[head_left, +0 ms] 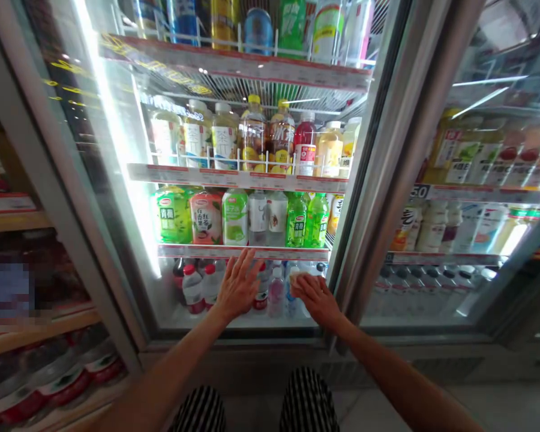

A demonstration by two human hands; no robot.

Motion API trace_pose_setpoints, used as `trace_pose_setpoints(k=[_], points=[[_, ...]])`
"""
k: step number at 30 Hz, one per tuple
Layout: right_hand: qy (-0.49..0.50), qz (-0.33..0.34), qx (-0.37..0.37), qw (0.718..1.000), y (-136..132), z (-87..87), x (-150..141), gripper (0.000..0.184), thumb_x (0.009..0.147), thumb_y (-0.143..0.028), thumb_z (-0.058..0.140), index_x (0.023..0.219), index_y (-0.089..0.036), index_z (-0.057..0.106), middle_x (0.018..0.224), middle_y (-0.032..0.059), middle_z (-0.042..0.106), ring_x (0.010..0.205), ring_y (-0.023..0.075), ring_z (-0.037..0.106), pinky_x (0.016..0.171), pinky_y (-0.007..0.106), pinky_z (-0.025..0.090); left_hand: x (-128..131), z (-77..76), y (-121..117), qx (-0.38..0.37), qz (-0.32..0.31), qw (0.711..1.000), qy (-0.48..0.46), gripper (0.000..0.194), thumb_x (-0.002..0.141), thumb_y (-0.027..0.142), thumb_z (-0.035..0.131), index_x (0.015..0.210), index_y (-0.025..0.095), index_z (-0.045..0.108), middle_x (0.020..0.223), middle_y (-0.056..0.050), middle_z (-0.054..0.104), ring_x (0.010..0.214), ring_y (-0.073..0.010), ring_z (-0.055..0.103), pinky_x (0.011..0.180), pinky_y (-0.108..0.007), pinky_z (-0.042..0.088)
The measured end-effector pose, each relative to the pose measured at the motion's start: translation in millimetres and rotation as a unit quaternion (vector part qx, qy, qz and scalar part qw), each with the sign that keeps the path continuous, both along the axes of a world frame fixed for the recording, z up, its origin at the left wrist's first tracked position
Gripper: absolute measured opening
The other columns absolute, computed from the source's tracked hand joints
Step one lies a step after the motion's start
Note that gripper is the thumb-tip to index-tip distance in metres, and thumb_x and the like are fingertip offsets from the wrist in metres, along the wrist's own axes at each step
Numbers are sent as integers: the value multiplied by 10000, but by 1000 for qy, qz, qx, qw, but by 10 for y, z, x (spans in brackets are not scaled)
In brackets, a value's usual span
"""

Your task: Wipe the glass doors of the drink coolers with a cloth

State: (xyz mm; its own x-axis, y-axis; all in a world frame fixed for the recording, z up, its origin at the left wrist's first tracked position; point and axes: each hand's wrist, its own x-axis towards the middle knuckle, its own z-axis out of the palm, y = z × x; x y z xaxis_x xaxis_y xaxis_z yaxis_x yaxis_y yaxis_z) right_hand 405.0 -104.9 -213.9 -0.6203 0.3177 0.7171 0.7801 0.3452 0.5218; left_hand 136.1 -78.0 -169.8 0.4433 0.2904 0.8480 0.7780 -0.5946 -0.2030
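One left hand [239,288], fingers spread, empty, beside a right hand [317,298], fingers bent over a pale cloth [293,280]

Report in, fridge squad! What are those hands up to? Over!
Left grip: open, spread at the glass door. Right grip: holding a pale cloth. In the way: door's glass, between grips and drink bottles.

Reaching ahead with both bare arms [186,353]. Holding the right hand [314,295] bent into a grip, perhaps curled at its blurred tips; raising the left hand [238,289] left of that grip, palm away, loosely splayed.
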Motion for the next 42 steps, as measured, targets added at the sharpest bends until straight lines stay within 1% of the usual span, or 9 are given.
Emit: trace_pose_setpoints(k=[2,5,7,13,19,25,31,37,42], points=[[-26,23,-14,999,4,90,-86,384,831,-126,462,1180,-264,546,1350,20,475,1342,173,273,1116,429,199,-69,-44,4,6,1,1000,-2,526,810,222,491,1321,206,370,1446,-121,274,1369,-244,161,1101,-463,196],[77,7,24,997,155,580,-276,397,827,-169,481,1221,-210,516,1382,81,429,1368,219,200,1109,480,166,-181,-53,26,15,15,1000,-15,546,802,220,506,1327,206,359,1452,-121,260,1369,-247,161,1101,-465,194],[130,-1,51,990,255,778,-444,411,826,-189,486,1237,-180,502,1407,110,386,1379,249,151,1106,511,142,-268,-36,36,19,29,999,-24,547,802,224,510,1327,200,357,1456,-126,249,1368,-250,161,1100,-470,193],[-72,94,-8,993,257,375,-868,416,848,-160,446,1253,-245,484,1412,-4,390,1369,161,194,1148,401,98,-594,-58,13,13,60,998,-32,575,807,217,497,1354,222,319,1468,-112,219,1370,-244,149,1103,-464,195],[72,34,-22,997,386,736,-1120,472,839,-177,450,1309,-212,425,1446,63,324,1387,221,121,1131,494,48,-907,-181,52,-11,109,991,-74,561,811,244,489,1351,226,338,1468,-106,217,1366,-247,167,1107,-472,172],[-104,123,-31,987,411,372,-1422,458,848,-142,418,1297,-230,435,1432,-5,356,1371,171,188,1148,404,95,-1193,-257,75,-34,143,985,-87,507,828,258,465,1325,199,380,1452,-126,257,1364,-255,173,1089,-485,203],[54,88,-53,993,534,804,-1798,539,827,-135,441,1354,-202,349,1462,65,287,1389,223,103,1119,515,85,-1416,-213,123,-49,173,977,-116,518,836,283,455,1335,185,359,1453,-146,244,1367,-266,158,1083,-507,196],[-100,163,-89,978,564,507,-2132,525,841,-140,425,1355,-212,346,1438,16,346,1352,165,242,1125,386,197,-1642,-80,151,-50,201,967,-146,546,846,322,442,1358,178,318,1454,-151,239,1366,-274,161,1074,-520,211],[12,133,-71,988,639,846,-2449,524,861,-161,399,1374,-203,305,1474,30,262,1384,210,135,1122,480,137,-1926,-47,164,-65,216,957,-182,576,852,334,413,1388,189,258,1475,-133,181,1368,-280,150,1078,-534,183]])
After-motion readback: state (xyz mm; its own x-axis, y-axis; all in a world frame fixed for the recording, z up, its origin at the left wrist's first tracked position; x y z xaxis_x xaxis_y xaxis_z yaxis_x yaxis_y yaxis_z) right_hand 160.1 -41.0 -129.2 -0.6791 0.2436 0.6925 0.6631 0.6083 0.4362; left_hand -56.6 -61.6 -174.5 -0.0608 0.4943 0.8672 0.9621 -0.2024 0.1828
